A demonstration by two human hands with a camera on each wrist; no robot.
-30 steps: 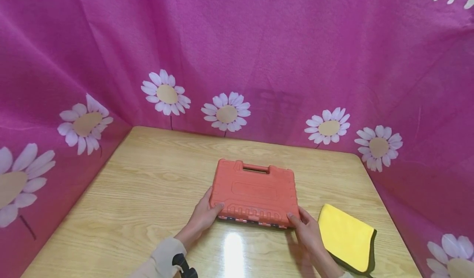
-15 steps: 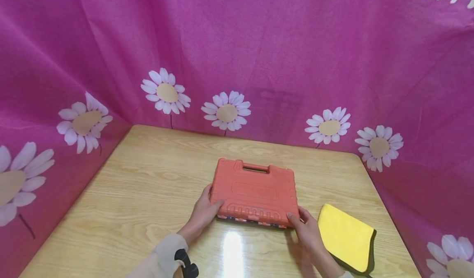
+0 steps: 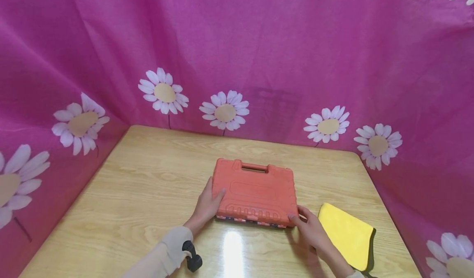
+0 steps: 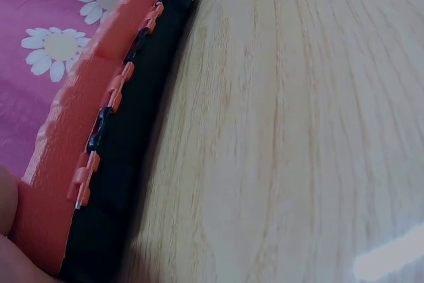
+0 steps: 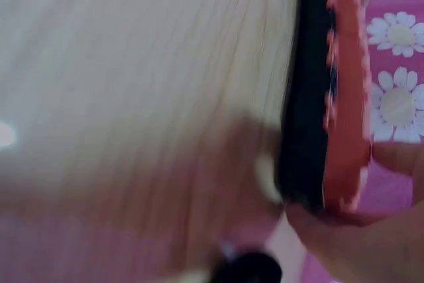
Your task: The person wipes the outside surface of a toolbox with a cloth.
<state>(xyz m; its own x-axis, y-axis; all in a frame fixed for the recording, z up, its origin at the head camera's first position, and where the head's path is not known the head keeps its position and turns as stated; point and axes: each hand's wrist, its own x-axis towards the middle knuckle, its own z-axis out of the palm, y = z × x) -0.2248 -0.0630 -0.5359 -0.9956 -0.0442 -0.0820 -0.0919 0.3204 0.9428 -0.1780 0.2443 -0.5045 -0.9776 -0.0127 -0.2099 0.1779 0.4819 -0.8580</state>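
A closed red plastic tool case (image 3: 255, 189) lies flat on the table, its handle on the far side. Red and black hinge pieces run along its near edge, above a black lower half (image 4: 142, 117). My left hand (image 3: 207, 206) grips the left side, thumb over the lid and fingers along the edge. At the near right corner, my right hand (image 3: 312, 230) holds the case, its thumb by the lid's edge. In the right wrist view, fingers of the right hand (image 5: 371, 243) lie on both faces of that corner.
A folded yellow cloth (image 3: 346, 237) with dark edging lies right of the case, close to my right forearm. The wooden table (image 3: 148, 179) is enclosed by a magenta curtain (image 3: 237, 43) printed with daisies. A black strap (image 3: 191, 256) sits at my left wrist.
My left hand has slid a little forward along the case's left side, its thumb higher on the lid. The right hand has shifted slightly at its corner. The case stays in place.
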